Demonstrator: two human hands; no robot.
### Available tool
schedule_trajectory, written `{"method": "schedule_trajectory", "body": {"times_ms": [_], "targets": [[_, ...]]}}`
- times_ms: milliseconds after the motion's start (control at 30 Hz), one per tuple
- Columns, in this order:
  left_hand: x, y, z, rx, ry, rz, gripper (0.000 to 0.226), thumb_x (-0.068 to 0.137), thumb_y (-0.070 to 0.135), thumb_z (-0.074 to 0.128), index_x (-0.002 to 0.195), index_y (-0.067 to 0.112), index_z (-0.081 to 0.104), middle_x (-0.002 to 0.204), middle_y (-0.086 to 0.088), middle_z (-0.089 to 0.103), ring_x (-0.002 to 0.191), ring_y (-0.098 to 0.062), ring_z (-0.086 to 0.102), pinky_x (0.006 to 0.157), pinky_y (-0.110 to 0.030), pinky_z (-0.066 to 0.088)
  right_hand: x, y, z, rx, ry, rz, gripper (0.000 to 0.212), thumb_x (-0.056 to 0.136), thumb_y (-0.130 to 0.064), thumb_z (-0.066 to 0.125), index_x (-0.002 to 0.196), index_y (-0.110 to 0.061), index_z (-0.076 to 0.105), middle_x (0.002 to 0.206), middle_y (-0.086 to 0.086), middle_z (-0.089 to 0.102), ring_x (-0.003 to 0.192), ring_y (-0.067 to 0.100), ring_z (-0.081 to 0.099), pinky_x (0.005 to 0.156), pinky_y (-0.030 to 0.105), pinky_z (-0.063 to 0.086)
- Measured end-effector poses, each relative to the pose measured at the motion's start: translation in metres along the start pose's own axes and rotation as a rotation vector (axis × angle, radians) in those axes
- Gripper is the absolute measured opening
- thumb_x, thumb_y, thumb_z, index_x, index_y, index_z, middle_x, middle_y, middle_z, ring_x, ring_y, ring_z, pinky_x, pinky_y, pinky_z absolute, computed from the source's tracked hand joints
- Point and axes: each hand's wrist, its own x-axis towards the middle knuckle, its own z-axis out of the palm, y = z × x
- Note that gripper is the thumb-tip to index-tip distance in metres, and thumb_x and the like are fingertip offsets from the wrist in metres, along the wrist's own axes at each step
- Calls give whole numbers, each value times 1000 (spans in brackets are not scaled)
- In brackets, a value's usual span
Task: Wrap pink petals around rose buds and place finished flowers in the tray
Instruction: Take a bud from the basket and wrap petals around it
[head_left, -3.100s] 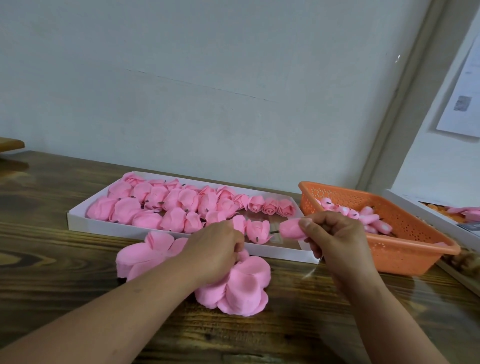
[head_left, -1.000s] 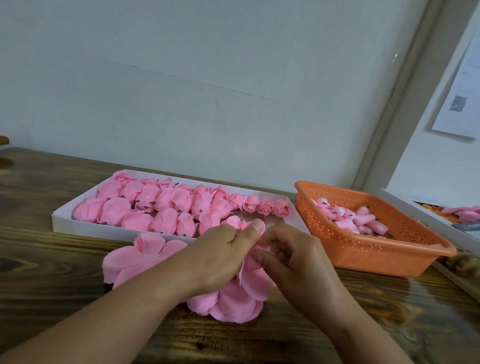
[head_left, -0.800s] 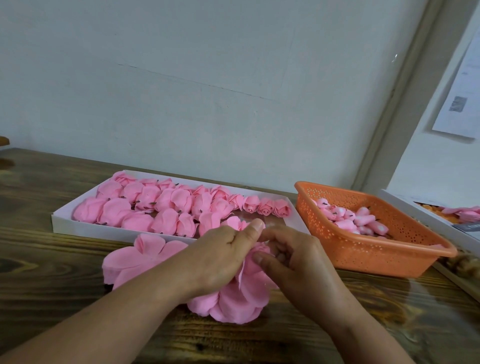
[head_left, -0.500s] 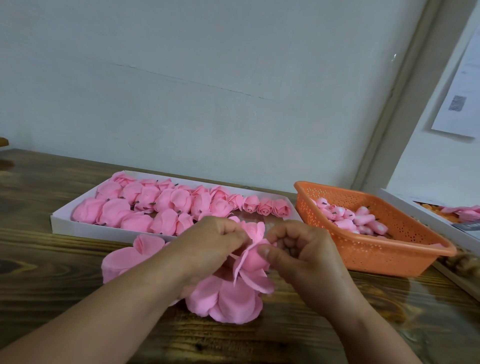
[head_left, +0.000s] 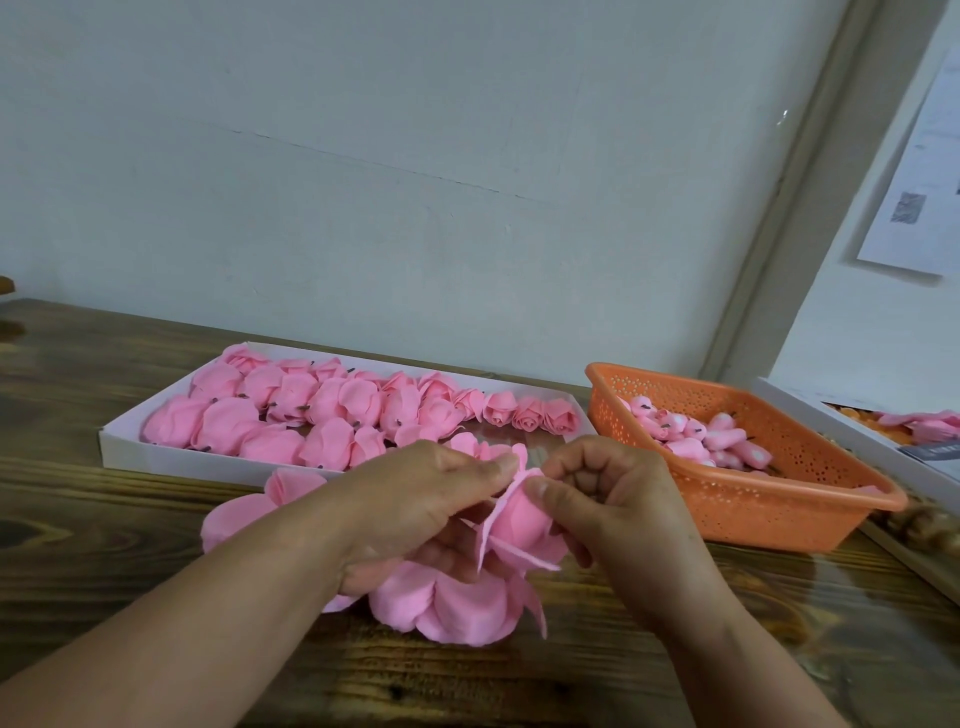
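Your left hand (head_left: 415, 499) and right hand (head_left: 608, 499) close together, both pinching same flower (head_left: 519, 525). Petals half wrapped round bud. Flower just in front of tray (head_left: 156, 451), above petal pile (head_left: 447, 605). Tray lies straight ahead, stretching off left. Left hand nearer it.

Head-worn view, forward-down (close, wide-angle)

**Around the workbench**

We see a dark wooden table (head_left: 78, 519) set against a pale wall (head_left: 415, 156). At the far right we make out a second white box (head_left: 852, 431), cut off by the frame edge, and a printed paper sheet (head_left: 919, 197) fixed to the wall.
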Motion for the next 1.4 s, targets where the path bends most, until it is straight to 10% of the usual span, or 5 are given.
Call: {"method": "schedule_trajectory", "body": {"times_ms": [300,467,667,1000,1400], "targets": [[0,-3,21,494,206,212,16,75,32,77,83,19,72,79,-1,73,79,-17,69,78,-42,57,1,8,9,-64,140,17,15,79,1,69,66,0,62,41,-2,51,36,5,42,37,16,33],[2,-7,27,610,353,288,20,82,34,69,69,20,65,58,5,60,55,-6,55,53,-23,43,1,8,11,-55,141,8,14,78,-1,70,67,2,62,38,-5,49,33,1,37,37,14,31],[2,-8,22,555,291,268,36,88,35,65,58,15,58,43,12,41,42,-2,37,45,-12,29,1,0,-6,33,-33,115,16,76,13,59,78,-1,67,60,24,61,37,10,43,38,19,35],[0,-4,16,414,108,192,28,88,28,66,60,31,67,50,16,53,48,3,46,48,-11,37,3,2,-21,-120,-220,-16,13,74,-14,75,85,-15,69,74,15,61,66,19,54,61,32,47],[-3,4,15,116,97,78,28,93,14,51,96,-11,62,104,-38,57,87,-30,57,90,-52,46,4,7,-23,-70,-165,-74,8,82,-2,66,79,-10,66,64,3,56,58,14,50,51,21,41]]}}
